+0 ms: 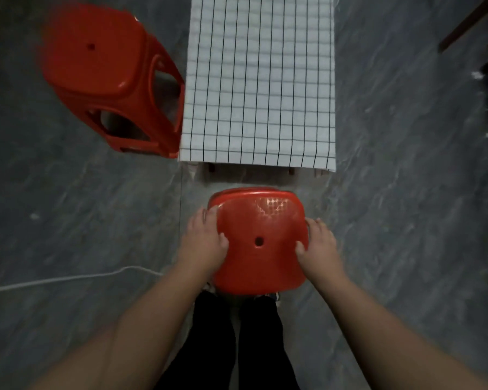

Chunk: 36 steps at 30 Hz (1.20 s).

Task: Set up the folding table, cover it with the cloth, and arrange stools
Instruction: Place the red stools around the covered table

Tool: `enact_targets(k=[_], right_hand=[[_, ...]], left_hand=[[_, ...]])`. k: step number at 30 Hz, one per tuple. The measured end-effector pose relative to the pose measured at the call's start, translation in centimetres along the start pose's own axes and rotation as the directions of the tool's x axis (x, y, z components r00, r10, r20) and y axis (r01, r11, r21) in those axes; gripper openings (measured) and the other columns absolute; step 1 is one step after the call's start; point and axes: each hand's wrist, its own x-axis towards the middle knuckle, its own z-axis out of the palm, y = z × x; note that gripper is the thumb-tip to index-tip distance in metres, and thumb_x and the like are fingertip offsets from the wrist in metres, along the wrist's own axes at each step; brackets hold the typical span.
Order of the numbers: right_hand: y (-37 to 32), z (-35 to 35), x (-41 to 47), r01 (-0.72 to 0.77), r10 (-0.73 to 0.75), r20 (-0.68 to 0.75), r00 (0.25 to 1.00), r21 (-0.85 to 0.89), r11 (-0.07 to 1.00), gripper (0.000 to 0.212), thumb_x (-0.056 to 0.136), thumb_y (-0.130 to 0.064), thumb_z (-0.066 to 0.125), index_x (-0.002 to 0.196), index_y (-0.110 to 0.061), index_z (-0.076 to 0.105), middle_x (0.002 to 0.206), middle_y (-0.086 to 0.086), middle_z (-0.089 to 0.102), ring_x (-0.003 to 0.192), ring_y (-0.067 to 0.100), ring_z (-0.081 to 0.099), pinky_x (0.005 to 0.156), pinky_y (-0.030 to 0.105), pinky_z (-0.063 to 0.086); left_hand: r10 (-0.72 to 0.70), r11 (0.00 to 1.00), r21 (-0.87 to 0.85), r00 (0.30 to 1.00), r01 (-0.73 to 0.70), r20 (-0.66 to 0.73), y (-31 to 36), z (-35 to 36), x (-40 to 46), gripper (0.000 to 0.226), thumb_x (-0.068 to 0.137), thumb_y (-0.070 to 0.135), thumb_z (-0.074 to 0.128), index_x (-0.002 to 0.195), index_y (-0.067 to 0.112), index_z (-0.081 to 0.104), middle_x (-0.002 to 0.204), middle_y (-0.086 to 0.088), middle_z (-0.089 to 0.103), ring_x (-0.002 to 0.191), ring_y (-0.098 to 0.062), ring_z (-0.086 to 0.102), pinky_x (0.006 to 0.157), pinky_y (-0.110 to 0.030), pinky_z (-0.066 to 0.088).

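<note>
left hand (206,240) + right hand (320,244): fingers curled, gripping near red stool (261,240) | checked cloth (261,80) covers bench | second stool (107,77) far left

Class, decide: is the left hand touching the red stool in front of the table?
Touching. The head view shows the left hand gripping the near stool's seat edge, thumb on top.

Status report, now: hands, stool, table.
Left hand and right hand grip held stool. Checked cloth covers table. Second stool at table's left side. Nothing in the way.
</note>
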Motion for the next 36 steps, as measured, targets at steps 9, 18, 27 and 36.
enact_targets(k=[9,18,27,36], right_hand=[[4.2,7.4,6.4,-0.055,0.048,0.053,0.997,0.128,0.990,0.088,0.089,-0.042,0.068,0.148,-0.059,0.004,0.167,0.005,0.006,0.149,0.035,0.022,0.113,0.055,0.030],[4.1,8.1,5.6,-0.049,0.048,0.010,0.999,0.232,0.972,0.089,0.090,-0.032,0.069,0.153,-0.051,0.009,0.161,0.002,0.021,0.143,0.026,0.033,0.115,0.053,0.034],[6.2,9.7,1.8,-0.033,0.022,0.045,0.999,0.249,0.968,0.091,0.090,-0.027,0.070,0.155,-0.046,0.009,0.160,0.003,0.024,0.143,0.024,0.035,0.115,0.043,0.032],[6.8,11.3,-1.3,-0.049,0.042,0.031,0.999,0.273,0.961,0.089,0.092,-0.028,0.068,0.156,-0.045,0.010,0.161,0.007,0.022,0.143,0.027,0.036,0.114,0.043,0.033]], left_hand=[[-0.194,0.955,-0.200,0.971,0.219,0.137,-4.7,10.5,4.5,0.099,0.087,0.054,0.063,0.142,0.060,-0.019,0.165,-0.008,-0.013,0.146,-0.041,0.021,0.109,-0.059,0.032],[-0.132,0.942,-0.294,0.984,0.161,0.116,-4.6,10.5,4.4,0.099,0.091,0.043,0.064,0.140,0.067,-0.018,0.157,-0.008,0.017,0.135,-0.030,0.042,0.106,-0.055,0.038],[-0.148,0.947,-0.268,0.981,0.176,0.121,-5.7,11.7,1.1,0.101,0.090,0.041,0.067,0.139,0.068,-0.017,0.155,-0.010,0.021,0.134,-0.031,0.042,0.106,-0.051,0.039],[-0.128,0.951,-0.271,0.987,0.151,0.100,-7.3,12.6,-1.0,0.100,0.089,0.039,0.068,0.145,0.062,-0.012,0.156,-0.008,0.022,0.134,-0.028,0.043,0.107,-0.047,0.039]])
